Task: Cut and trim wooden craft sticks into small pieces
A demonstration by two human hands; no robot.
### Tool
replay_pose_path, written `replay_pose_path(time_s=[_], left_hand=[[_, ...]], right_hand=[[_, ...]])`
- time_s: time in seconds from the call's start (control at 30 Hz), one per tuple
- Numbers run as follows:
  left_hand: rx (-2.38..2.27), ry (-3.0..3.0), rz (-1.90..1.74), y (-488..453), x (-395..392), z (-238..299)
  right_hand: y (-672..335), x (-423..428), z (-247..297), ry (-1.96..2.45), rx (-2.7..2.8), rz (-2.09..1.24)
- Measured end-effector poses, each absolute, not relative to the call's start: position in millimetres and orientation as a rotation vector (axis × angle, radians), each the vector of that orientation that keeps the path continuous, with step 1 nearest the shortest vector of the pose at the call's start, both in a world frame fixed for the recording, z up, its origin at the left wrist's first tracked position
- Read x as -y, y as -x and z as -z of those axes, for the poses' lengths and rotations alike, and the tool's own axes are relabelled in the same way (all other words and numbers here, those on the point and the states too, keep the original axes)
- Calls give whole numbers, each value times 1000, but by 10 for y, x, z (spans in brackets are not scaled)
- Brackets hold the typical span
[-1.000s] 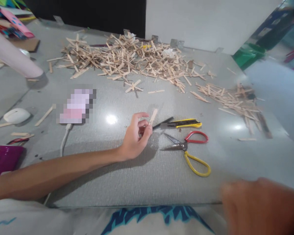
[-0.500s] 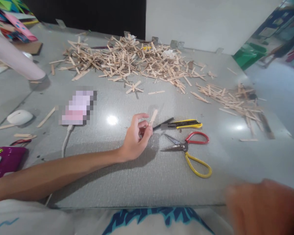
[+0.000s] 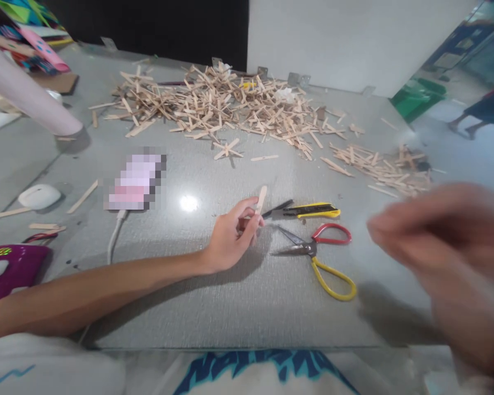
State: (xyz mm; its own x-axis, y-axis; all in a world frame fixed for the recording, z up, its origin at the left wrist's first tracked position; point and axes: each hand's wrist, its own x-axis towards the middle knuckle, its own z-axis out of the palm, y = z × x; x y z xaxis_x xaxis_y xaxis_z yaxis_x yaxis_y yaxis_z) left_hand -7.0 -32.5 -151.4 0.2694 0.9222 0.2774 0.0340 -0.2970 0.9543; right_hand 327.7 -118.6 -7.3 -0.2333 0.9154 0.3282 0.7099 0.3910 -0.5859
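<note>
Between the thumb and fingers of my left hand (image 3: pixel 234 233) is a small wooden craft stick (image 3: pixel 262 199), pointing up and away. Just right of that hand lies a yellow and black utility knife (image 3: pixel 316 209). Below the knife, scissors (image 3: pixel 309 249) with one red and one yellow handle rest with their blades apart. My right hand (image 3: pixel 440 230) is raised over the right side of the table, smeared by motion, so I cannot make out its fingers or anything in them.
A big heap of craft sticks (image 3: pixel 214 104) spreads along the back, with a smaller pile (image 3: pixel 370 164) at right. A star of glued sticks (image 3: pixel 228 149) lies before the heap. At left are a phone (image 3: pixel 134 181) on a cable, a white mouse-shaped case (image 3: pixel 39 196) and a purple object (image 3: pixel 18 269).
My right hand has risen from the lower right corner to above the table's right side. The left hand's fingers have closed more around the stick.
</note>
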Motion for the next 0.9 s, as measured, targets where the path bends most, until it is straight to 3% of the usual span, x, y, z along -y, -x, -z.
replay_pose_path(time_s=[0.17,0.37,0.73,0.9], left_hand=[[-900,-1553,-1167,67,327,1502],[-889,-1525,-1167,60,343,1470],[-881,-1504,-1096,67,364,1421],[-876,-1495,-1088,72,364,1423]], right_hand=[[-2626,65,338,1232,2544,-179],[-2741,-181,732,1436,2915,-112],[-3004,-192,963,1813,2680,26],[-3070,-134,1055,1750,2551,-14]])
